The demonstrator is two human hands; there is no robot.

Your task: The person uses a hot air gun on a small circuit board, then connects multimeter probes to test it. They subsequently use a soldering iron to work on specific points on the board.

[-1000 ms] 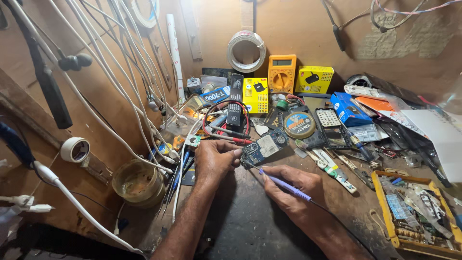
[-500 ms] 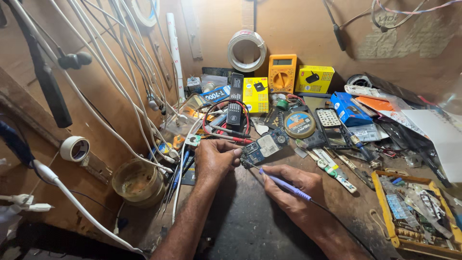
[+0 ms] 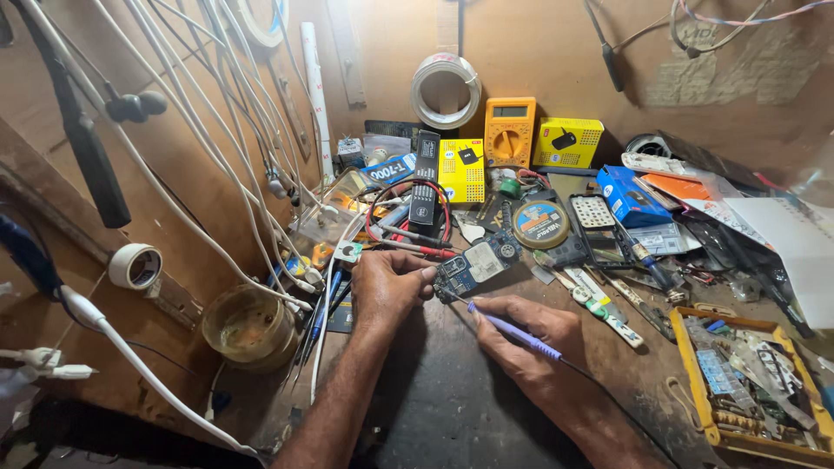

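Note:
My left hand (image 3: 389, 287) rests on the dark workbench and pinches the left edge of a small blue circuit board (image 3: 479, 263) with a silver shield on it. My right hand (image 3: 532, 337) grips a purple-handled soldering iron (image 3: 512, 329) like a pen. Its thin tip points up and left and touches the board's lower left corner, close to my left thumb. A dark cord runs back from the iron along my right wrist.
White cables (image 3: 208, 148) hang down the left wall above a round tin (image 3: 246, 326). Behind the board lie red and black leads (image 3: 408, 234), a round solder tin (image 3: 539, 224), a yellow multimeter (image 3: 509, 130) and yellow boxes. A yellow parts tray (image 3: 695, 391) sits at right.

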